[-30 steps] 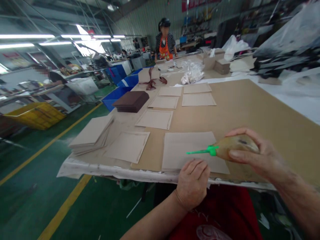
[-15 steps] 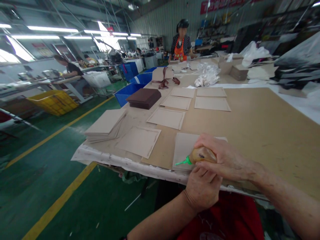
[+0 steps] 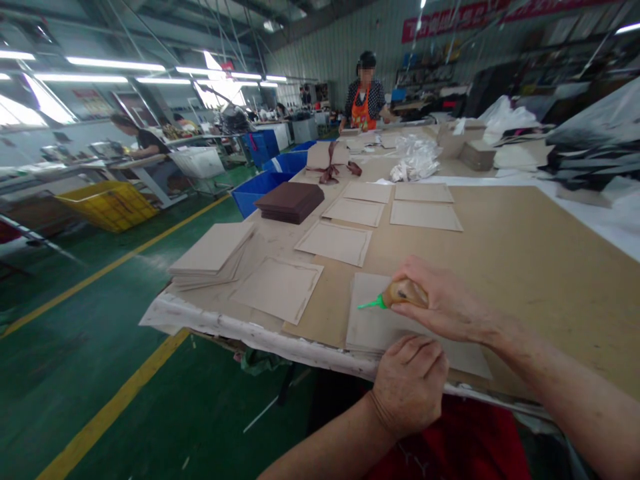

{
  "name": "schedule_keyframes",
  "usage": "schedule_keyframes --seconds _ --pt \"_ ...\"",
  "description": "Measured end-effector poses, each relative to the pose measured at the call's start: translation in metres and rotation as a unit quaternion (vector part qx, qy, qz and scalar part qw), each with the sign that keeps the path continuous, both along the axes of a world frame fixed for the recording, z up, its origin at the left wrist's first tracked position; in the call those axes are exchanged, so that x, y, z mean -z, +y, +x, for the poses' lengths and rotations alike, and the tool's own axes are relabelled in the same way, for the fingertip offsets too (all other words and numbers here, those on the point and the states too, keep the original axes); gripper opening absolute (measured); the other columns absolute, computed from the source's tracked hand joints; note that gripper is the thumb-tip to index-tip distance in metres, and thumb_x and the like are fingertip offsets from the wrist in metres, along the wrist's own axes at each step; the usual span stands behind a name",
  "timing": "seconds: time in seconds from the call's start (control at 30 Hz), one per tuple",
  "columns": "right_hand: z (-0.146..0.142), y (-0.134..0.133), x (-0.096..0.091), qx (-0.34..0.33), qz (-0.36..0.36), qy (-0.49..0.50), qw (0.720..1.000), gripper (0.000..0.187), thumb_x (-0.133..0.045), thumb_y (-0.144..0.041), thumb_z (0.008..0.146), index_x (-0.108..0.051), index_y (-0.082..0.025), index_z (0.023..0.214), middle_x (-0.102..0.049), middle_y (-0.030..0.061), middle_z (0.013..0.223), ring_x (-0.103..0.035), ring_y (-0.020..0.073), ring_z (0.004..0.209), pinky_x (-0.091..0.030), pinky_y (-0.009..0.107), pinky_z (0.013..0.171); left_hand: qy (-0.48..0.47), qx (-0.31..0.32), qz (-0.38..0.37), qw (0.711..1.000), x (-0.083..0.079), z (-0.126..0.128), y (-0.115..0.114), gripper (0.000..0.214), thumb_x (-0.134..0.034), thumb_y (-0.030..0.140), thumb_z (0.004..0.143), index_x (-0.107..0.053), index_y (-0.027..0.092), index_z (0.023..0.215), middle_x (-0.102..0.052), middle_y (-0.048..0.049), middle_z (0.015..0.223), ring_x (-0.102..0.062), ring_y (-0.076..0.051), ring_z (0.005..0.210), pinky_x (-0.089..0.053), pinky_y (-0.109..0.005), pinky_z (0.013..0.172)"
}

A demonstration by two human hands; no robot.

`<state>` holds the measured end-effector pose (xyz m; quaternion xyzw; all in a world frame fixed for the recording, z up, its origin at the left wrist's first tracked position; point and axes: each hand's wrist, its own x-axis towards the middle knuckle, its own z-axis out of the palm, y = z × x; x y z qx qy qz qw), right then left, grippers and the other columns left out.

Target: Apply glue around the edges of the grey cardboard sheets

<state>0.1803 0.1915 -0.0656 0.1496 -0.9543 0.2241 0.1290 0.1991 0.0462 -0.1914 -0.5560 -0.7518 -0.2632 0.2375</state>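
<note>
My right hand (image 3: 443,300) is wrapped round a squeeze bottle (image 3: 406,293) of amber liquid, probably glue. Its thin green nozzle (image 3: 371,303) points left, above a beige sheet (image 3: 365,323) on a small pile at the near table edge. Closer to me, my left hand (image 3: 413,380) rests with curled fingers at the near edge of that pile. Whatever its fingers may grip is hidden. More beige sheets (image 3: 280,290) lie singly to the left and farther up the table, several with darker wet-looking lines along their edges.
A stack of beige sheets (image 3: 213,250) stands at the table's left corner, with a dark brown stack (image 3: 291,201) behind it. Blue bins (image 3: 255,190) adjoin the left side. Crumpled clear plastic (image 3: 415,159) lies farther back. A co-worker in an orange apron (image 3: 363,110) stands at the far end.
My right hand and the bottle have lifted away from my left hand, so the two hands now show a gap. My left hand stays at the near edge, fingers still curled.
</note>
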Motion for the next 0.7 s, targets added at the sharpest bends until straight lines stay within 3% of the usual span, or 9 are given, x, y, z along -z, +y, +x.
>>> schedule_keyframes --seconds 0.23,0.5,0.7 --pt "-0.028 0.015 0.004 0.075 0.024 0.014 0.997 0.027 -0.064 -0.037 0.085 -0.053 -0.022 0.104 -0.06 0.0051 0.101 -0.057 0.0209 0.08 -0.039 0.033 0.07 0.011 -0.007 0.018 1.0 0.002 0.0 0.001 0.029 -0.049 0.023 0.088 -0.069 0.015 0.108 -0.071 -0.0084 0.113 -0.061 -0.019 0.112 -0.046 -0.033 0.106" --pt "-0.045 0.019 0.0 0.092 0.003 0.005 0.996 0.029 -0.066 -0.039 0.082 -0.054 -0.021 0.101 -0.061 0.0055 0.101 -0.056 0.0209 0.08 -0.038 0.031 0.067 0.011 -0.006 0.035 0.999 0.001 -0.001 -0.001 0.029 -0.047 0.022 0.089 -0.068 0.015 0.109 -0.071 -0.008 0.111 -0.062 -0.019 0.11 -0.046 -0.032 0.105" --pt "-0.043 0.031 -0.008 0.103 0.029 -0.002 0.994 0.03 -0.066 -0.041 0.081 -0.056 -0.021 0.1 -0.062 0.0045 0.094 -0.056 0.0201 0.076 -0.034 0.029 0.063 -0.002 0.001 0.052 0.999 0.003 -0.002 -0.001 0.03 -0.045 0.021 0.092 -0.067 0.015 0.11 -0.071 -0.0068 0.113 -0.062 -0.02 0.11 -0.045 -0.033 0.106"
